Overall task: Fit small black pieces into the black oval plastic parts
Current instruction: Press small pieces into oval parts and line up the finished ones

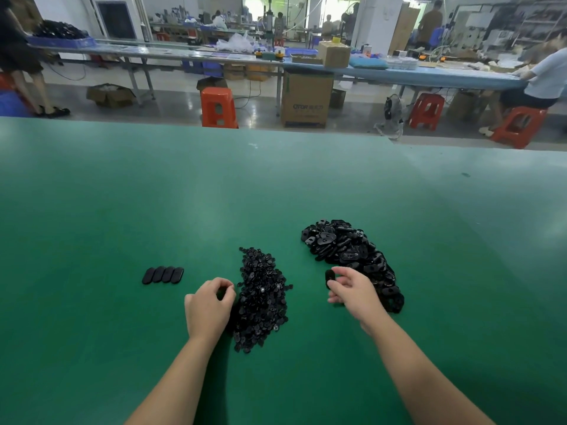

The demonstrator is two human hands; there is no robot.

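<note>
A heap of small black pieces (262,297) lies on the green table (122,194) in front of me. To its right spreads a bigger heap of black oval plastic parts (346,248). My right hand (356,291) pinches one oval part (329,277) between thumb and fingers, just left of that heap. At the left edge of the small-piece heap, my left hand (210,305) has its fingers curled; whether they hold a small piece is hidden. A row of several oval parts (162,275) lies side by side further left.
The green table stretches far ahead and to both sides. Beyond its far edge stand orange stools (218,107), a cardboard box (306,99) and long blue workbenches (429,76) with people working at them.
</note>
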